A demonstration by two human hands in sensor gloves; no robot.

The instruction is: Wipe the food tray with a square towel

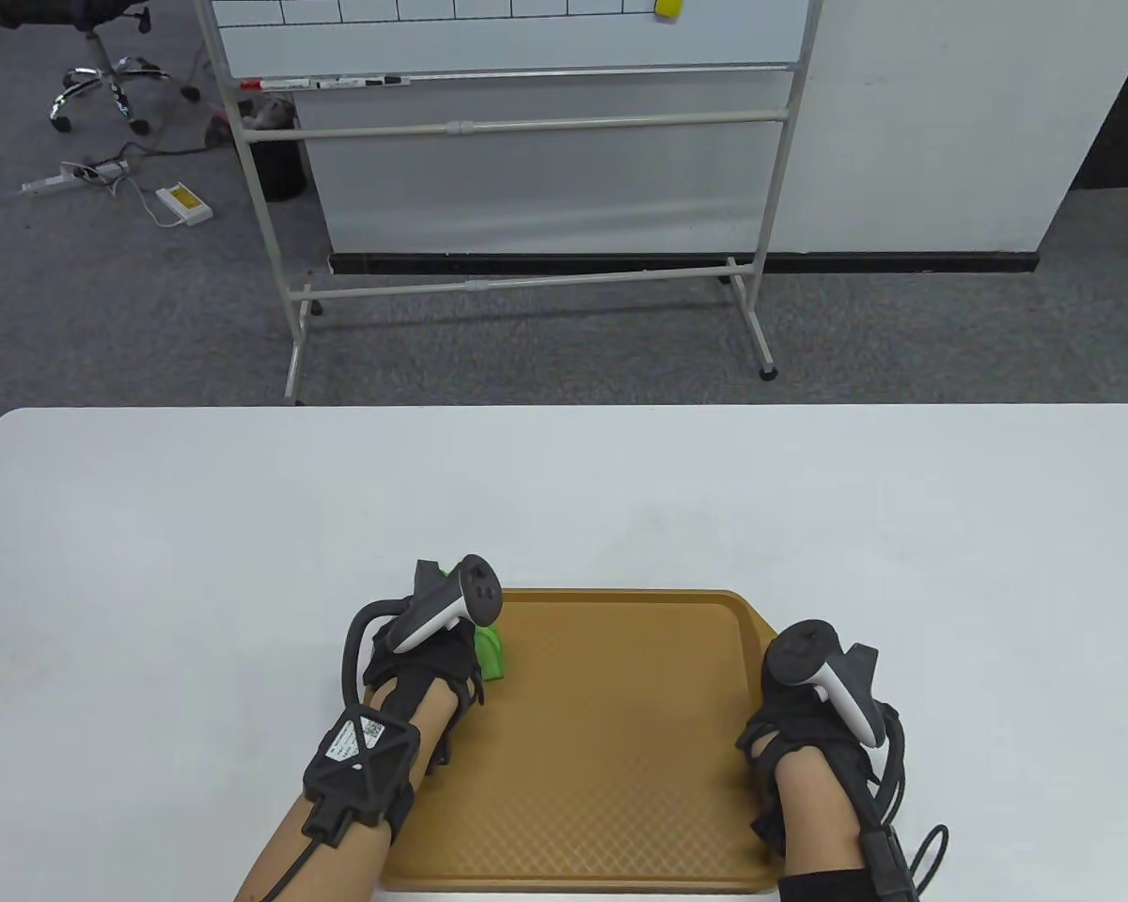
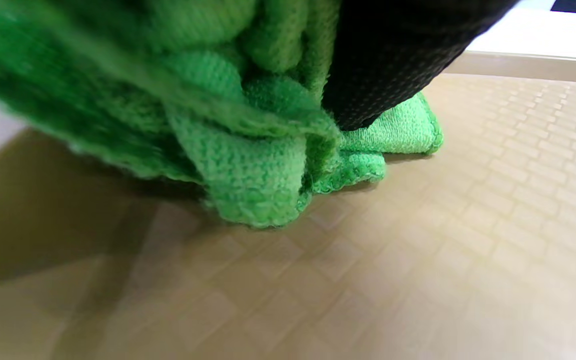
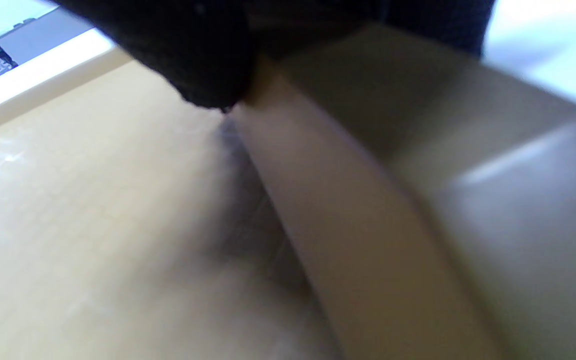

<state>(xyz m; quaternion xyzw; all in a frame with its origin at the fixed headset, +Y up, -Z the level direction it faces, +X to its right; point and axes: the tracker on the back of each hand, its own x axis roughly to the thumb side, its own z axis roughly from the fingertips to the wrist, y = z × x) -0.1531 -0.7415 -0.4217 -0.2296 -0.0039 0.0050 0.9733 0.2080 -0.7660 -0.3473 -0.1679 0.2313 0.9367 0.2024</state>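
The brown tray (image 1: 611, 742) lies on the white table (image 1: 150, 564) at its near edge. The left hand (image 1: 423, 658) grips a bunched green towel (image 2: 248, 165) — pressed onto the tray's far left corner. The right hand (image 1: 799, 723) clasps the tray's right rim — fingers (image 3: 203, 60) curled over the edge.

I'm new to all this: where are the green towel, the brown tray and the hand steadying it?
green towel (image 2: 253, 185), left wrist view, bunched fold.
brown tray (image 1: 611, 714), table view, bare textured floor.
right hand (image 1: 813, 742), table view, gloved back.
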